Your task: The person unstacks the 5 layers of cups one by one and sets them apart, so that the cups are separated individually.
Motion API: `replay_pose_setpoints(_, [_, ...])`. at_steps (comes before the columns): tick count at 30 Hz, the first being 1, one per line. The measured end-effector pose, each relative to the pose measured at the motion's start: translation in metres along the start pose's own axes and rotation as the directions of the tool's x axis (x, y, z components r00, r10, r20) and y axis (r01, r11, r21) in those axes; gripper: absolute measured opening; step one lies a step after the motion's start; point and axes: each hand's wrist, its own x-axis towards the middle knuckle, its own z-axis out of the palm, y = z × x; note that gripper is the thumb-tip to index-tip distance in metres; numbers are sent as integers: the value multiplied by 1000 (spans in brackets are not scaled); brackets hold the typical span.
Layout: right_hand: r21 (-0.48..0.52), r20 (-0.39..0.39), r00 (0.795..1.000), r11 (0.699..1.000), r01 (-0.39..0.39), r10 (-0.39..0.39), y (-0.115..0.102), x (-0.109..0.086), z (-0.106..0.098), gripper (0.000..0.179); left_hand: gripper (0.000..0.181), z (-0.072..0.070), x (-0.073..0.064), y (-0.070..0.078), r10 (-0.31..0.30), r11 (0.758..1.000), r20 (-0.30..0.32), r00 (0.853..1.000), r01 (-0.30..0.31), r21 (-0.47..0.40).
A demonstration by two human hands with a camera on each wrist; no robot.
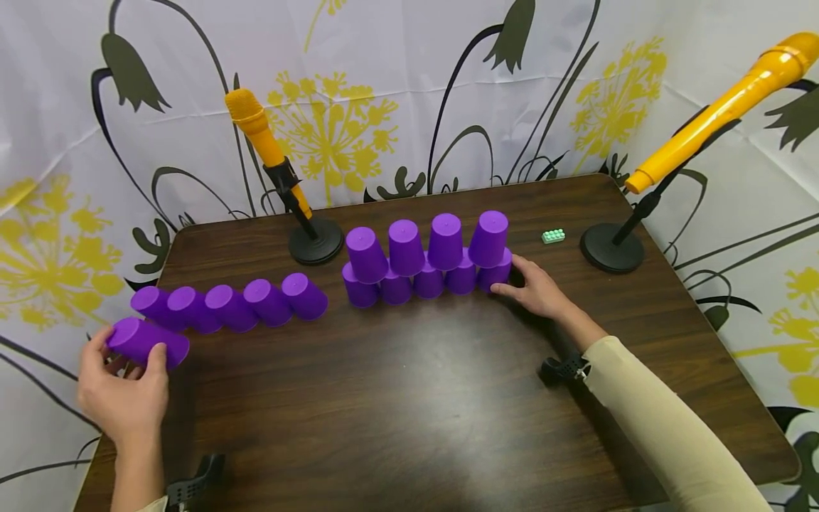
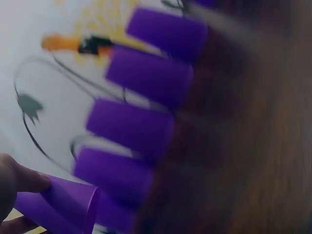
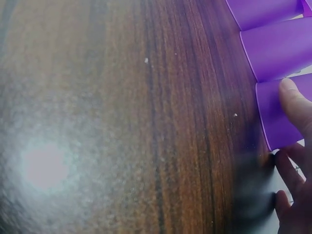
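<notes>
My left hand (image 1: 124, 391) grips a tilted purple cup (image 1: 148, 343) between thumb and fingers, at the left end of a row of several upside-down purple cups (image 1: 232, 308). In the left wrist view the held cup (image 2: 68, 207) overlaps the nearest cups of that row. Farther right, several purple cups (image 1: 429, 281) stand upside down as a lower tier, with an upper tier of cups (image 1: 446, 242) on top. My right hand (image 1: 537, 286) holds the rightmost lower cup (image 1: 495, 274). In the right wrist view its thumb (image 3: 295, 105) lies along that cup's side.
A yellow microphone (image 1: 265, 139) on a black stand rises behind the cups, and another yellow microphone (image 1: 723, 114) on a stand is at right. A small green toy brick (image 1: 553, 236) lies near the right stand. A patterned curtain (image 1: 384, 43) backs the wooden table (image 1: 384, 412).
</notes>
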Motion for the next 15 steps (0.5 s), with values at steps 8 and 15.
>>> replay_pose_setpoints(8, [-16,2,1000,1000,-10,10,0,-1,-1,69,61,17,19,-42,-60,992,43,997,55,111])
replay_pose_setpoints(15, [-8,1,1000,1000,11,-11,-2,-3,-2,68,58,30,25,-57,-60,993,-3,998,60,100])
